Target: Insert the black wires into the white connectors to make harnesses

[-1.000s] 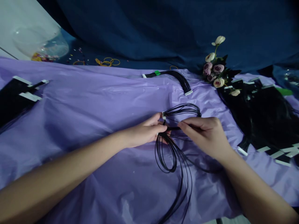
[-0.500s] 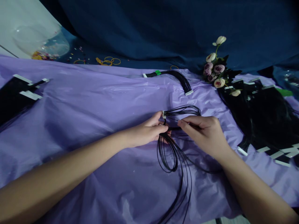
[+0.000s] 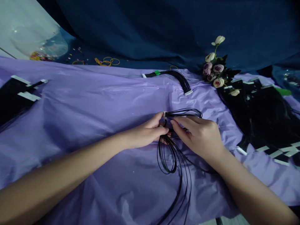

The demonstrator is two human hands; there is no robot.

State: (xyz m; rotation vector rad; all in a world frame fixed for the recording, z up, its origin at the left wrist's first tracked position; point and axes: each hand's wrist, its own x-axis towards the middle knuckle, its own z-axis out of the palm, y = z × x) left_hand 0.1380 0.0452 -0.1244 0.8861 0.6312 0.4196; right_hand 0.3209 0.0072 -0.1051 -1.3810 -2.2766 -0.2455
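Observation:
Near the middle of the head view, my left hand [image 3: 154, 129] is closed on a bundle of thin black wires [image 3: 173, 150], part of a wire harness. A small white connector [image 3: 165, 114] sticks up at its fingertips, with looped wires running from it to the right. Below the hand the wires hang in a coil and long loose strands. My right hand [image 3: 199, 132] is pinched close beside the connector, thumb and forefinger together. A thin black wire seems to be in that pinch, though the fingers hide most of it.
A finished-looking black harness [image 3: 179, 76] with white ends lies behind the hands. Stacks of black harnesses lie at the right [image 3: 264, 115] and left [image 3: 14, 93]. Artificial flowers [image 3: 217, 68], rubber bands [image 3: 106, 61] and a clear plastic tub [image 3: 50, 47] stand along the back of the purple sheet [image 3: 93, 103].
My right hand has moved left, bringing its pinched fingers nearer the connector. My left hand keeps its hold on the wires and has hardly moved.

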